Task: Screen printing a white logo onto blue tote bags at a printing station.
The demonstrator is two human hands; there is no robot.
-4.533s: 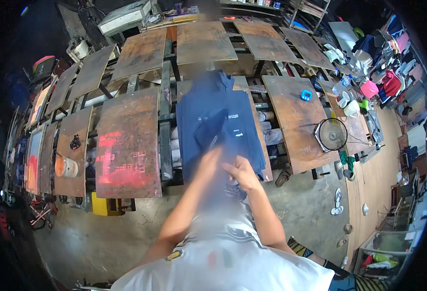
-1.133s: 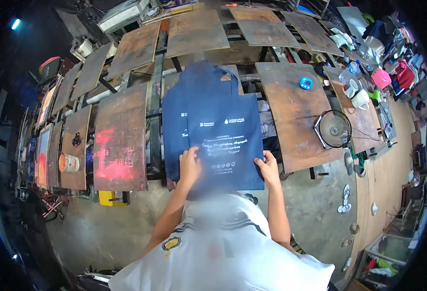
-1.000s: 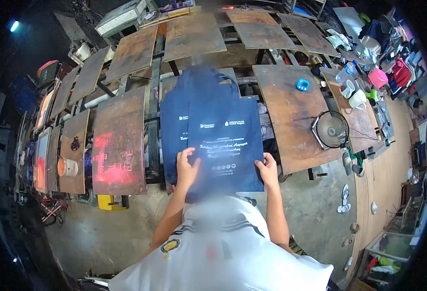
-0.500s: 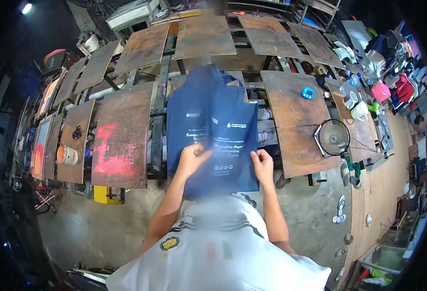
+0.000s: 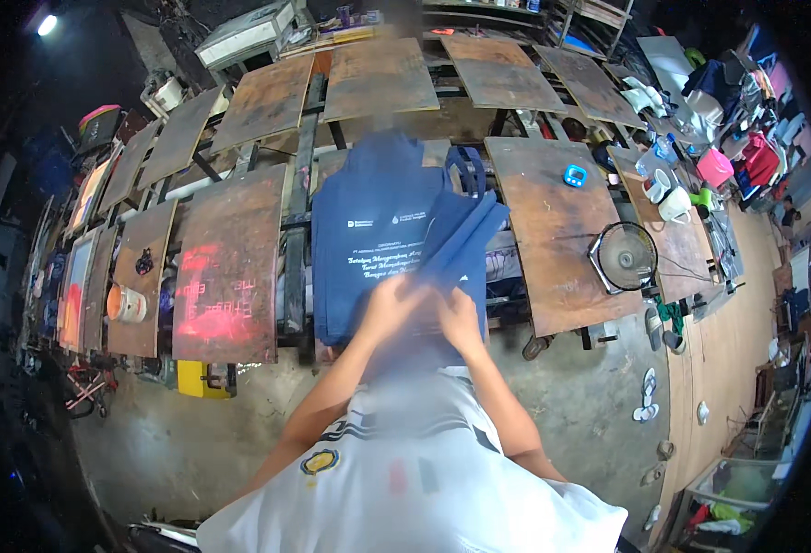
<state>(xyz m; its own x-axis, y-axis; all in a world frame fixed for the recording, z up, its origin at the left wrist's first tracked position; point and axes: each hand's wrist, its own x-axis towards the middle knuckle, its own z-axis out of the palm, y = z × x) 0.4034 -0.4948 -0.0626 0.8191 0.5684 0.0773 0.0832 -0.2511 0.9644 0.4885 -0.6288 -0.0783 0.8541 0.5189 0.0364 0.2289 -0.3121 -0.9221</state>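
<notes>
A navy cloth tote bag [image 5: 461, 235], its side folded over into narrow layers, lies slanted on top of another navy tote bag [image 5: 345, 286] with white print. My right hand [image 5: 459, 321] is closed on the lower end of the folded bag. Close beside it my left hand [image 5: 389, 311] grips the same bag's lower edge, its fingertips partly blurred by a hazy streak down the picture's middle. The handles of a bag stick out at the far right of the pile. What lies under the pile is mostly hidden.
Wooden boards [image 5: 548, 249] stand in rows on a dark frame with gaps between. On the right are a blue timer [image 5: 575, 175], a round fan [image 5: 627, 258] and white mugs [image 5: 674, 205]. A paint-stained board [image 5: 225, 276] and a bucket [image 5: 127, 302] are at left.
The right side of the top bag has been folded inward over itself, uncovering more of the printed bag below. My right hand has moved left, close to my left hand.
</notes>
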